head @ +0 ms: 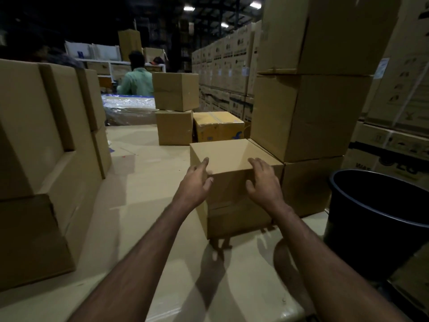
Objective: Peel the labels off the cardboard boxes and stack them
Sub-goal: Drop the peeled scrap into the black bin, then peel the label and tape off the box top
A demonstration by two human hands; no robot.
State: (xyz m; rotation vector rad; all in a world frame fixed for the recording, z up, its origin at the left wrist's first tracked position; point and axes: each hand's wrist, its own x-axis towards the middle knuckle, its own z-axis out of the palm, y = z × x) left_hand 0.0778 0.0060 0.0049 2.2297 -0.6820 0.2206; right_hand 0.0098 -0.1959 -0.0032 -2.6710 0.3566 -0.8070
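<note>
Left stack of boxes (pixel 41 140) stood at the table (pixel 144 205) edge. Left hand (pixel 197 182) lay open, fingers spread against the near-left corner of the centre box (pixel 229 156); right hand (pixel 264 180) open over its near-right edge. No label visible on the faces shown. Box sat touching the right stack (pixel 308 117). Judgement: grip both sides evenly, lift square. Dark bin (pixel 376 219) at right.

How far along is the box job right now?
Done: plain boxes stand stacked at left and in the tall stack at right. In hand: both hands, left and right, are on the near box, which shows no label on its visible faces. Left: the yellow taped box behind, and possibly more.
</note>
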